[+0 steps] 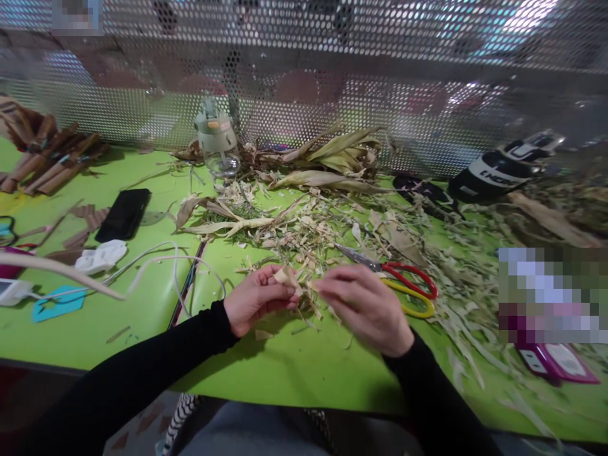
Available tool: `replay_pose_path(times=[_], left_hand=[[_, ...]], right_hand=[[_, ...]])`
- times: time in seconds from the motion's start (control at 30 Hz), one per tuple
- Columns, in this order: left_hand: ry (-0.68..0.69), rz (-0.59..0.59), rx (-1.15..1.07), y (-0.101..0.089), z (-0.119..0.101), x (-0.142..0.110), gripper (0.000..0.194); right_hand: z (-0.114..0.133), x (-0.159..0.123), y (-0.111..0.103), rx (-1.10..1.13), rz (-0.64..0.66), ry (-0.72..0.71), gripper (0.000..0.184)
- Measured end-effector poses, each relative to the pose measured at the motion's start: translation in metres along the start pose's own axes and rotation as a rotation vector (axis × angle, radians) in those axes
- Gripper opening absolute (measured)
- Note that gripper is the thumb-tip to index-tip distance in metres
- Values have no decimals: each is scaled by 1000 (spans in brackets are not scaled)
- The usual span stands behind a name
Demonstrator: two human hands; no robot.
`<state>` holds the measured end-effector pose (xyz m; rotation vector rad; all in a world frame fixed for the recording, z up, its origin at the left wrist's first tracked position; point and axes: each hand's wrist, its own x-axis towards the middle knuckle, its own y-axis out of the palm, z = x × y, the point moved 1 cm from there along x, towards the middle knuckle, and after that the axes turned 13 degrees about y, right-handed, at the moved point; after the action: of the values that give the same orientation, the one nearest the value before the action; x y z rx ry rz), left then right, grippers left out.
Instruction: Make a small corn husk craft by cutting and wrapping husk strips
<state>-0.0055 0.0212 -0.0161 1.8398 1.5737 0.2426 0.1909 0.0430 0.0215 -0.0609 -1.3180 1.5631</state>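
My left hand pinches a pale dried husk piece between thumb and fingers, just above the green table. Close by on its right, my right hand is closed, blurred by motion, with a small pale bit at its fingertips that I cannot make out well. Scissors with one red and one yellow handle lie just beyond my right hand, blades pointing left. Behind both hands spreads a heap of husk scraps and shreds. Longer dried leaves lie at the back.
A clear bottle stands at the back; a black bottle lies tilted at right. To the left are a black phone, a white cable, a blue tag and brown rolled bundles. A perforated metal screen borders the table.
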Motion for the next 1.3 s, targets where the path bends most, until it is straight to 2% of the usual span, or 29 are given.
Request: replay_pose_path(times=[0.1, 0.2, 0.37, 0.5, 0.67, 0.73, 0.83, 1.03, 1.3], left_hand=[[12, 13, 27, 1, 1, -1, 39], [24, -6, 66, 1, 3, -1, 40], [69, 40, 120, -2, 5, -1, 41], [144, 93, 229, -1, 5, -4, 41], [242, 106, 334, 3, 3, -6, 37], [255, 83, 360, 4, 3, -5, 35], [207, 42, 324, 4, 2, -4, 36], [-55, 47, 128, -1, 2, -3, 39], [0, 9, 108, 2, 0, -4, 33]], right_hand=[[14, -3, 17, 8, 118, -41, 12], [13, -4, 23, 30, 149, -38, 13], [11, -7, 27, 95, 137, 90, 7], [15, -10, 31, 124, 119, 202, 11], [18, -14, 36, 132, 90, 257, 6], [18, -15, 37, 155, 72, 248, 11], [18, -16, 36, 175, 60, 196, 13], [14, -13, 31, 152, 105, 96, 10], [15, -7, 29, 74, 114, 95, 20]])
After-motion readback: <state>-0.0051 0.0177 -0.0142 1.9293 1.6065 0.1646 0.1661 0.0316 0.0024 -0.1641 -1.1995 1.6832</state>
